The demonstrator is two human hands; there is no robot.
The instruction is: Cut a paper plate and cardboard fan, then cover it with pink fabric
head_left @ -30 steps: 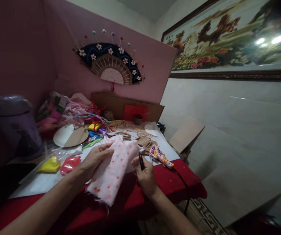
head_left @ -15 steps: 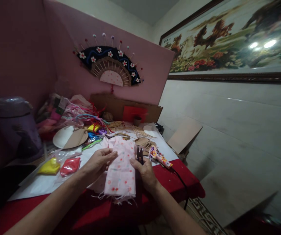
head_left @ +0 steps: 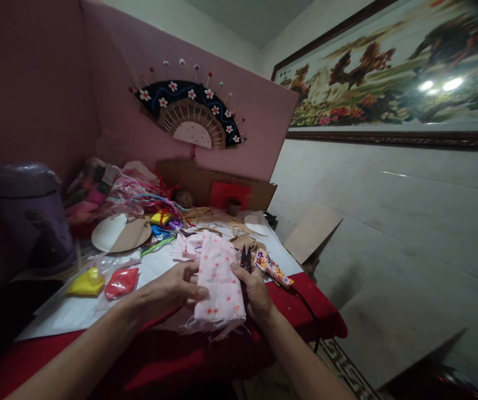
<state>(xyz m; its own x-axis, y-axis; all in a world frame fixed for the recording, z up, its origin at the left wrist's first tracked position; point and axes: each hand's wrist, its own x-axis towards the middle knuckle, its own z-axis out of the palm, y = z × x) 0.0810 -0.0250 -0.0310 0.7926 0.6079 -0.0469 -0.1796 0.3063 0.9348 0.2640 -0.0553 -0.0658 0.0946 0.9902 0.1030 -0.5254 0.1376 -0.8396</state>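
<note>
Between my hands hangs a piece of pale pink cloth (head_left: 220, 278) with red dots, its lower edge frayed into loose threads. My left hand (head_left: 180, 286) grips its left side, thumb in front and fingers behind. At the right edge, my right hand (head_left: 253, 286) pinches the cloth with the thumb. That same hand also holds small dark thread snips (head_left: 246, 259), their blades pointing up and slightly apart. More pink cloth lies behind the held piece. To the right, a glue gun with a flower-patterned cover (head_left: 272, 268) lies on the table.
Yellow (head_left: 85, 282) and red clay packets (head_left: 121, 283) lie left on white paper. Behind are a round cardboard disc (head_left: 120, 233), a heap of pipe cleaners (head_left: 134, 191), dry straw strands and a small pot (head_left: 234, 206). A decorated fan (head_left: 191, 111) hangs on the pink board.
Both hands have shifted slightly right with the cloth. My left hand has slid lower along the cloth's left edge. The snips remain in my right hand.
</note>
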